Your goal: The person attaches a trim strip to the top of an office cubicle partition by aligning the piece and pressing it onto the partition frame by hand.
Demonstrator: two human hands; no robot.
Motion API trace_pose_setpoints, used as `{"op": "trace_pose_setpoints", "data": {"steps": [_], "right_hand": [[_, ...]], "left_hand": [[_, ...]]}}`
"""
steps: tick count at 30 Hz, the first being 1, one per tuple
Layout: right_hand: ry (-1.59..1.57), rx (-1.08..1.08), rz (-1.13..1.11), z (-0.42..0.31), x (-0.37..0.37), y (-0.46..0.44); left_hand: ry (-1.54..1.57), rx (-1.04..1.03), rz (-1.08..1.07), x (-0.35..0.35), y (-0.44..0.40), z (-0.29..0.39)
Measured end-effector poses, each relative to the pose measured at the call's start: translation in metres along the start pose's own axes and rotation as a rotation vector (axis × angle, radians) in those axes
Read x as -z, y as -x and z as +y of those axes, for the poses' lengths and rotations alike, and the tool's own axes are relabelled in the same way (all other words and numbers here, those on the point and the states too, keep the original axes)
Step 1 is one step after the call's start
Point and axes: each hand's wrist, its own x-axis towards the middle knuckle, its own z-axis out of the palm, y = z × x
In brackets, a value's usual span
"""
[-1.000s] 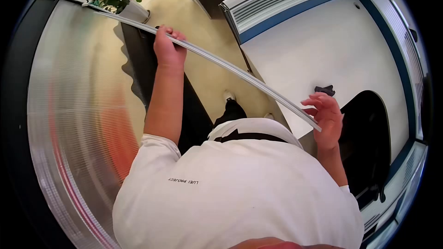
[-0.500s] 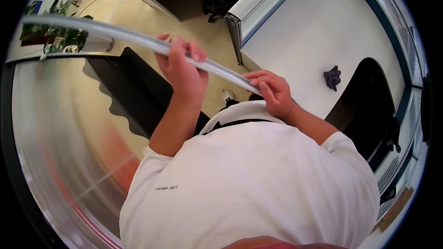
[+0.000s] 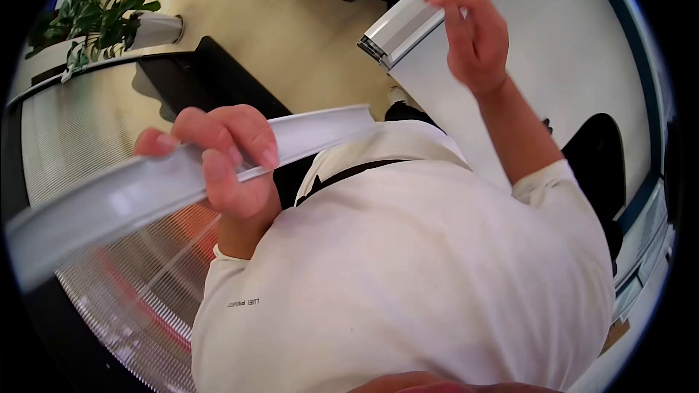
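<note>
My left hand [image 3: 229,156] is wrapped round a long white strip [image 3: 313,132], with the thumb below and the fingers over its top edge. The strip slants from the lower left, close to the camera, up to a free end in front of my waist. My right hand [image 3: 477,40] is raised beside the end of a white partition [image 3: 415,18], its fingers bent and apart, holding nothing. Whether its fingertips touch the partition I cannot tell.
A white desk [image 3: 568,44] lies to the right, with a black chair [image 3: 597,164] beside it. At left stands a translucent ribbed panel [image 3: 80,135] by a black surface [image 3: 218,76]. A potted plant [image 3: 109,22] is at the upper left.
My right hand has let go of the strip and moved up towards the partition. My left hand has brought the strip lower and closer, turning its right end upward. The view has shifted.
</note>
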Motion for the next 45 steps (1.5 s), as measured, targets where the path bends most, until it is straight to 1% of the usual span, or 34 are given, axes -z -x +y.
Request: {"op": "trace_pose_setpoints", "data": {"steps": [1, 2, 3, 4, 5, 7, 8, 9, 11, 12, 14, 18, 20, 27, 29, 35, 38, 43, 45], "right_hand": [[0.073, 0.05, -0.007, 0.017, -0.001, -0.014], [0.059, 0.034, 0.007, 0.036, -0.016, -0.03], [0.111, 0.099, 0.195, 0.054, -0.041, -0.05], [0.135, 0.13, 0.292, 0.056, -0.042, -0.059], [0.162, 0.158, 0.391, 0.058, -0.043, -0.067], [0.314, -0.152, -0.334, 0.039, -0.021, -0.075], [0.663, -0.272, -0.569, 0.033, -0.023, -0.076], [0.66, -0.289, -0.565, 0.032, -0.025, -0.075], [0.712, -0.26, -0.485, 0.032, -0.027, -0.07], [0.677, -0.231, -0.409, 0.034, -0.028, -0.066], [0.695, -0.243, -0.424, 0.034, -0.027, -0.067], [0.712, -0.27, -0.475, 0.032, -0.026, -0.074], [0.706, -0.279, -0.481, 0.031, -0.026, -0.072], [0.664, -0.263, -0.458, 0.033, -0.025, -0.07], [0.662, -0.271, -0.473, 0.033, -0.025, -0.071], [0.668, -0.288, -0.507, 0.027, -0.021, -0.075], [0.664, -0.3, -0.52, 0.029, -0.022, -0.074], [0.633, -0.295, -0.517, 0.03, -0.021, -0.073], [0.666, -0.3, -0.541, 0.031, -0.022, -0.073]], "left_hand": [[-0.038, -0.036, -0.01, -0.003, -0.005, 0.001], [-0.055, -0.02, -0.021, -0.011, -0.011, 0.003], [-0.196, -0.061, 0.054, -0.022, -0.017, 0.006], [-0.336, -0.111, 0.129, -0.033, -0.021, 0.008], [-0.345, -0.106, 0.119, -0.038, -0.025, 0.009], [-0.456, -0.213, 0.23, -0.047, -0.037, 0.008], [-0.486, -0.249, 0.308, -0.059, -0.046, 0.003], [-0.486, -0.236, 0.296, -0.056, -0.049, 0.003], [-0.416, -0.285, 0.085, -0.046, -0.052, 0.002], [-0.414, -0.281, 0.086, -0.047, -0.052, 0.001], [-0.381, -0.289, 0.036, -0.049, -0.055, -0.002], [-0.38, -0.246, 0.027, -0.055, -0.058, 0.001], [-0.342, -0.241, 0.063, -0.061, -0.059, -0.003], [-0.27, -0.212, 0.044, -0.066, -0.065, -0.008], [-0.375, -0.198, 0.156, -0.078, -0.068, -0.01], [-0.449, -0.238, 0.198, -0.093, -0.071, -0.014], [-0.426, -0.264, 0.157, -0.094, -0.069, -0.018], [-0.427, -0.292, 0.143, -0.1, -0.067, -0.018], [-0.423, -0.301, 0.141, -0.102, -0.066, -0.018]]}}
